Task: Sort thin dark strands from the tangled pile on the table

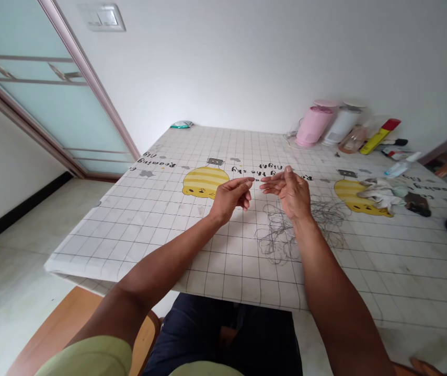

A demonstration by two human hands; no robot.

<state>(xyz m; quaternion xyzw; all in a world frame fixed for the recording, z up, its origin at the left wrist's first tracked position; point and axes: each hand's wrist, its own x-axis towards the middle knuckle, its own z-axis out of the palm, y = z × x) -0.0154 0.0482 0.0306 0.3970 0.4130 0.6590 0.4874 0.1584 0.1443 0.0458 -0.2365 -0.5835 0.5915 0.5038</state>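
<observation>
A loose tangle of thin dark thread or wire (276, 245) is spread over the checked tablecloth, partly covered by my right hand and forearm. Above the cloth, left of the tangle, my left hand (231, 198) has thumb and index finger pressed together, the others curled. Any strand in that pinch is too fine to make out. My right hand (294, 196) hovers over the tangle's upper edge, fingers stretched toward the left hand and thumb raised, with nothing visible in it. A small gap separates the two hands' fingertips.
Along the wall stand a pink cylinder (314, 126), a white cylinder (342, 125), a bottle (352, 140) and a yellow-red box (380, 137). A crumpled cloth (382, 193) and dark object (418, 203) lie to the right. A green-white packet (181, 124) sits at the back corner.
</observation>
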